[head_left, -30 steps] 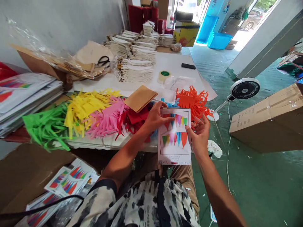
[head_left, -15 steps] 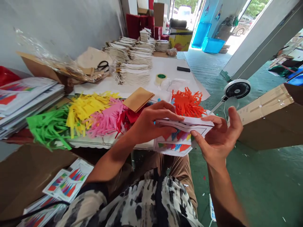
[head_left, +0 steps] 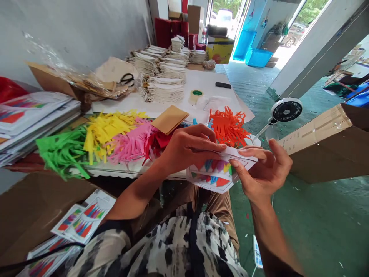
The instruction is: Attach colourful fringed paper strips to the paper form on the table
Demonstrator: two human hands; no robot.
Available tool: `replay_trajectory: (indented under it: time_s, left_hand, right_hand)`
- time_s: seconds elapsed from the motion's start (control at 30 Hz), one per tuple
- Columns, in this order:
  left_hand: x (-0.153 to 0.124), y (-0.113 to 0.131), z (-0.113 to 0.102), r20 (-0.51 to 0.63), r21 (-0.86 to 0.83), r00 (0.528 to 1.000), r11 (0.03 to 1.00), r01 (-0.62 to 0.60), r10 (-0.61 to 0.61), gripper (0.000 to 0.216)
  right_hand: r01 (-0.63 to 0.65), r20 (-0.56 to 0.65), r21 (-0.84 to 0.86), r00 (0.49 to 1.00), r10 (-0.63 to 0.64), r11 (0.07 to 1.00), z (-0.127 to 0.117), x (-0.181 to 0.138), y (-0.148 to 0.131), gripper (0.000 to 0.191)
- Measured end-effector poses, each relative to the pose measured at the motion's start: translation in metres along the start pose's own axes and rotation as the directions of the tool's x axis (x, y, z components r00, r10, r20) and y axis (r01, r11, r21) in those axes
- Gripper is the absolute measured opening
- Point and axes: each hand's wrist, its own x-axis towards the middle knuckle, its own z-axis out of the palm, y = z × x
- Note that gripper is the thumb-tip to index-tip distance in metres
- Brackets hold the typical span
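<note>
White table (head_left: 207,82) behind printed card (head_left: 215,175), grey wall (head_left: 72,30), green floor (head_left: 302,215), perhaps concrete.

White table (head_left: 201,79), long axis toward 12 o'clock. Near edge, 6 to 8 o'clock: white scalloped tray (head_left: 123,174) bearing paper fringe piles in row, green (head_left: 62,152), yellow (head_left: 106,129), pink (head_left: 131,140), red (head_left: 157,141). Orange pile (head_left: 227,125) at 5 o'clock. Centre: tape roll (head_left: 196,95), clear plastic bags (head_left: 215,103) just beside. 11 to 12 o'clock: stacked white paper bundles (head_left: 164,86). 10 o'clock: scissors (head_left: 126,79) on brown paper. 1 o'clock: black bar (head_left: 223,85). Green floor (head_left: 317,219) at 3 o'clock: small fan (head_left: 285,110), cardboard box (head_left: 323,146) near it.
</note>
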Motion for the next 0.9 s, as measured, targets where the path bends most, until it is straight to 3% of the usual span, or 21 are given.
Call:
replay_trajectory:
  time_s: [0.1,0.27,0.47,0.53,0.67,0.9]
  left_hand:
    - [-0.002,-0.002,-0.003,-0.001,-0.007,0.999,0.999,-0.032,0.032,0.027]
    - [-0.005,-0.005,-0.006,0.005,-0.055,0.999,0.998,0.036,-0.035,0.02]
    - [-0.008,-0.007,-0.001,-0.021,-0.088,0.999,0.995,0.046,-0.048,0.016]
    - [-0.008,-0.008,0.002,-0.053,-0.061,0.998,0.998,0.02,-0.024,0.016]
    - [-0.008,-0.012,0.006,-0.051,-0.047,0.999,0.999,0.001,-0.003,0.016]
    - [-0.004,-0.016,0.01,-0.029,-0.014,1.0,1.0,-0.006,0.005,0.016]
  right_hand:
    - [0.021,0.036,0.033,0.999,-0.022,0.999,-0.003,0.0,0.002,0.078]
    - [0.025,0.078,0.01,0.997,-0.026,1.0,-0.006,-0.003,0.001,0.074]
    - [-0.097,0.132,0.121,0.988,0.081,0.988,-0.01,-0.002,0.0,0.073]
    - [-0.142,0.113,0.135,0.985,0.127,0.981,-0.015,0.001,-0.002,0.066]
    - [-0.162,0.08,-0.003,0.984,0.162,0.987,-0.024,0.009,-0.018,0.03]
    - [-0.15,0.343,-0.173,0.917,0.202,0.973,-0.02,0.015,-0.035,0.008]
